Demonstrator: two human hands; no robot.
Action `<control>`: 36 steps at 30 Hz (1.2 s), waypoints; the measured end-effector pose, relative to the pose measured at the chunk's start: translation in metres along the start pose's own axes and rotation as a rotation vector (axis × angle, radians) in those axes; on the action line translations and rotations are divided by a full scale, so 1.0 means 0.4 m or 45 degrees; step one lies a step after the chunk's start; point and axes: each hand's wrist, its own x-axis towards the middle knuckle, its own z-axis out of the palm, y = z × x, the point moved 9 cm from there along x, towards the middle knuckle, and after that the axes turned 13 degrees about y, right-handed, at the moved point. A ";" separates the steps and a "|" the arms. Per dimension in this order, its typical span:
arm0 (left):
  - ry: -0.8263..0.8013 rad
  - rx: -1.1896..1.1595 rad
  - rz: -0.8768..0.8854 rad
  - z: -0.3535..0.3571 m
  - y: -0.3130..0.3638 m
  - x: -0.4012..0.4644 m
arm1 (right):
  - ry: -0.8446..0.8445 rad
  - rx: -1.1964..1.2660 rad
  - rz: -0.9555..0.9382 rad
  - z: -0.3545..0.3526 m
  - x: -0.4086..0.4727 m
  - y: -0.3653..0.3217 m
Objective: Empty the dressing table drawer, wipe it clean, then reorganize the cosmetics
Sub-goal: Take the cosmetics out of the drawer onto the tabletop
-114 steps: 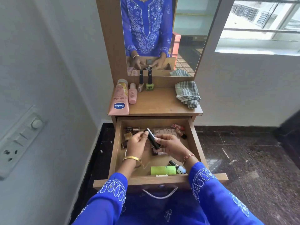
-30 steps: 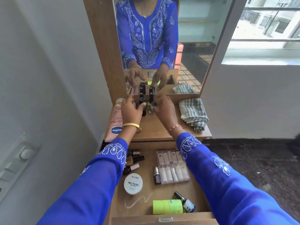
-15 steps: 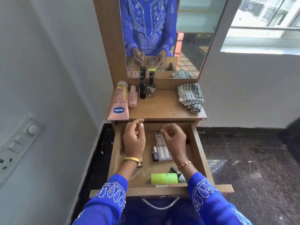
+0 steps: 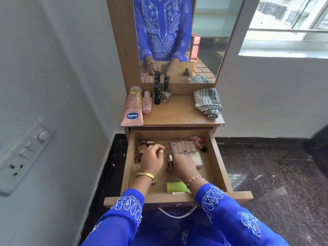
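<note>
Wooden drawer (image 4: 217, 162) stands pulled out under the table (image 4: 177, 114), with both hands inside it. Left hand (image 4: 152, 158) rests over the left part of the drawer floor with its fingers loosely curled; whether it grips anything I cannot tell. Right hand (image 4: 183, 166) lies palm down beside a small metallic bottle (image 4: 170, 159), fingers bent toward it, grip unclear. Behind the right hand lies a clear pack of tubes (image 4: 186, 150); a green box (image 4: 175, 186) sits near the drawer front. On the table stand black bottles (image 4: 157, 94), a pink tube (image 4: 132, 110) and a folded cloth (image 4: 207, 102).
</note>
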 end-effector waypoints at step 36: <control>-0.468 0.447 0.135 0.070 -0.003 -0.047 | 0.214 0.511 0.009 -0.057 0.011 0.012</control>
